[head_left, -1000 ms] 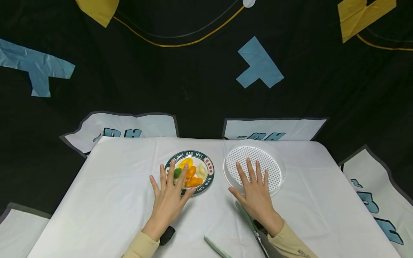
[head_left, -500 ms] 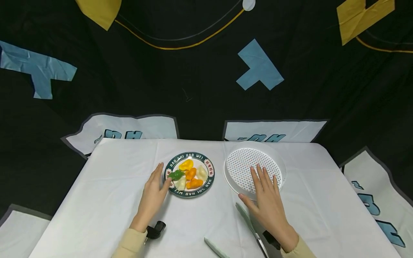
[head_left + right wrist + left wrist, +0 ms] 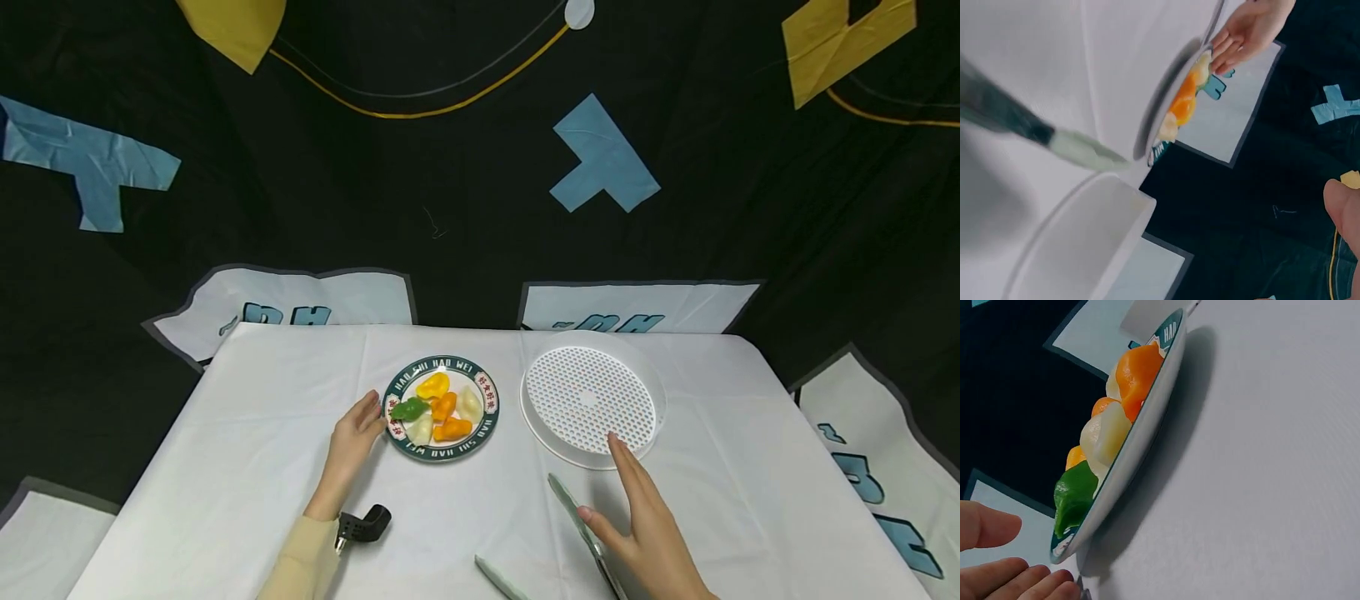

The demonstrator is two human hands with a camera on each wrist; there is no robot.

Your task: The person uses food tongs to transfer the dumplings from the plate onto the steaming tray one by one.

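In the head view a round plate (image 3: 440, 456) with a dark green lettered rim holds a green pepper (image 3: 409, 408), a yellow pepper (image 3: 432, 385), orange peppers (image 3: 453, 429) and pale cream pieces (image 3: 470, 405). My left hand (image 3: 354, 437) is at the plate's left rim, fingers extended and nothing held; the left wrist view has its thumb and fingers at the plate's edge. My right hand (image 3: 651, 533), thumb spread from straight fingers, hovers beside tongs (image 3: 564, 493) with pale green tips. Its fingertips overlap the near rim of a white round strainer tray (image 3: 528, 417).
A white cloth covers the table (image 3: 262, 417). A second pale green tip (image 3: 495, 575) lies at the front edge of the head view. Behind the table hangs a black backdrop (image 3: 450, 192) with blue and yellow shapes.
My left hand has moved left off the front of the plate to its rim, uncovering the peppers. My right hand has drawn back from over the strainer tray toward the tongs and turned sideways.
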